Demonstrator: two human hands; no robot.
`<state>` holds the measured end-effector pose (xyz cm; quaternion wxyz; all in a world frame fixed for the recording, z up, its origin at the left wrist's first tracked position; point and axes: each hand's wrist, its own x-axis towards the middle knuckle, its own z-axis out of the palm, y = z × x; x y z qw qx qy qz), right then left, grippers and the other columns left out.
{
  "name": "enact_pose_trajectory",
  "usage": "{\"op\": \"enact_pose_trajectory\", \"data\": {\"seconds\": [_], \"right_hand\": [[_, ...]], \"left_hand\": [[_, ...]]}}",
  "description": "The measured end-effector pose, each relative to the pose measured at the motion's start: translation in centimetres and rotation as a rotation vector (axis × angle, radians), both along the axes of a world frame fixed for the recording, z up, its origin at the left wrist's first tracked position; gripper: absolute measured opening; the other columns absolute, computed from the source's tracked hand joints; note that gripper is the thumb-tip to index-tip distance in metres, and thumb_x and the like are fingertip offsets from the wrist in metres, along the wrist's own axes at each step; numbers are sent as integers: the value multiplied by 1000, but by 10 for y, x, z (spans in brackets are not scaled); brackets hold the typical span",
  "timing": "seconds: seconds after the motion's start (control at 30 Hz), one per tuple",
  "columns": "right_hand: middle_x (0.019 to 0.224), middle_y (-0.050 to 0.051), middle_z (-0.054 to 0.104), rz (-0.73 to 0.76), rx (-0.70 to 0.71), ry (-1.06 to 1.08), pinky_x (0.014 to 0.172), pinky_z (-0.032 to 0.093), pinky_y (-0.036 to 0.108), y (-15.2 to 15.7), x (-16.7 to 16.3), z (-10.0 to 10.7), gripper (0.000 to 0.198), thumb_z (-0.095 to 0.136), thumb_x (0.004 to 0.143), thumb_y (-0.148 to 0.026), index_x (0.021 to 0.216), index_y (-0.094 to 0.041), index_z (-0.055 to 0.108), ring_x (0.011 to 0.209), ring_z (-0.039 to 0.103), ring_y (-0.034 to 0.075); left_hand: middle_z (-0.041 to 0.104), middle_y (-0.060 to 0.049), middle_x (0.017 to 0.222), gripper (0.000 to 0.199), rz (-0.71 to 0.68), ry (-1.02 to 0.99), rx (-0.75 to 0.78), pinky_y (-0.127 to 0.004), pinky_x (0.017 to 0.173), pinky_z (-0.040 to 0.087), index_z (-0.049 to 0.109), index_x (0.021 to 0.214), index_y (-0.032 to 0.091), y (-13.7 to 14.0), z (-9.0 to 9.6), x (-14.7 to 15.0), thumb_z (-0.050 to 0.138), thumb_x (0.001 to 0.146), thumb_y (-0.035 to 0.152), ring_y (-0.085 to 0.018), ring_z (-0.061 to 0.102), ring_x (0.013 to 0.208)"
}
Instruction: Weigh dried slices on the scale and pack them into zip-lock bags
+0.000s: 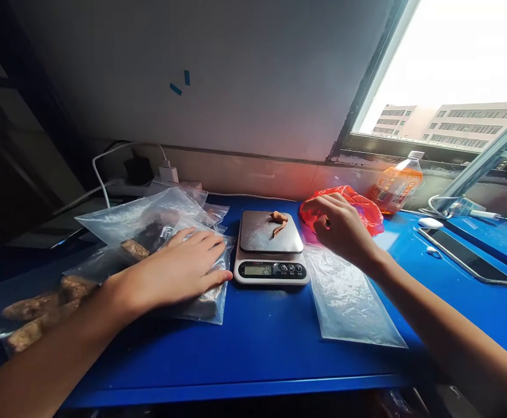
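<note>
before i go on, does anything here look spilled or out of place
Yes, slightly: pale dust speckles the metal plate of the digital scale beside a dried brown piece, and faint specks lie on the blue tabletop in front, as if something shed. One white earbud also lies loose beside the smartphone.

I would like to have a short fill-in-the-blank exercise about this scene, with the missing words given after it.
1. The left hand rests on clear plastic bags on a ____ tabletop.
2. A small brown piece lies on the metal plate of a digital ____.
3. The crumpled bag between the right hand and the bottle is ____.
4. Buildings show through the ____.

Missing words: blue; scale; red; window.
</note>
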<state>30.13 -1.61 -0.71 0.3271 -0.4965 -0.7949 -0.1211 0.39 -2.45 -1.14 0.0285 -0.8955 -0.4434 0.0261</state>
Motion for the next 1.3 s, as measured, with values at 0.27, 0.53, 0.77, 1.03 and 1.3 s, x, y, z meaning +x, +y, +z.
{"op": "enact_pose_trajectory", "data": {"seconds": [0.27, 0.53, 0.77, 1.03, 1.3], "right_hand": [[76, 6, 67, -395, 73, 111, 70, 45, 31, 31, 75, -8, 32, 47, 66, -6, 88, -20, 66, 75, 57, 21], [85, 7, 72, -415, -175, 15, 72, 45, 28, 49, 96, -27, 29, 48, 66, -6, 83, -17, 69, 80, 63, 21], [84, 8, 71, -380, -193, -153, 76, 45, 32, 58, 93, -40, 23, 48, 70, -9, 78, -18, 68, 82, 61, 23], [76, 2, 67, 39, -127, 123, 62, 43, 25, -8, 48, 18, 18, 52, 72, -13, 80, -19, 66, 65, 57, 14], [73, 4, 66, 50, -249, 102, 61, 42, 24, -2, -18, -24, 13, 57, 82, -17, 82, -17, 69, 62, 58, 13]], "left_hand": [[57, -11, 136, 52, -17, 0, 31, -47, 112, 28, 64, 122, 19, 5, -6, -2, 43, 89, 53, -31, 45, 130], [56, -12, 137, 53, -31, 36, 35, -46, 111, 29, 61, 126, 17, 3, -4, -1, 43, 91, 52, -30, 47, 128], [54, -12, 139, 54, -22, 57, 3, -47, 112, 26, 59, 128, 16, 0, 0, 1, 40, 92, 52, -29, 43, 131], [55, -12, 136, 54, -57, 54, 22, -46, 110, 27, 61, 124, 16, 2, -4, -1, 37, 93, 54, -29, 44, 130], [57, -11, 134, 52, -55, 8, -1, -45, 111, 27, 63, 122, 17, 1, -4, -1, 41, 91, 53, -29, 46, 128]]}}
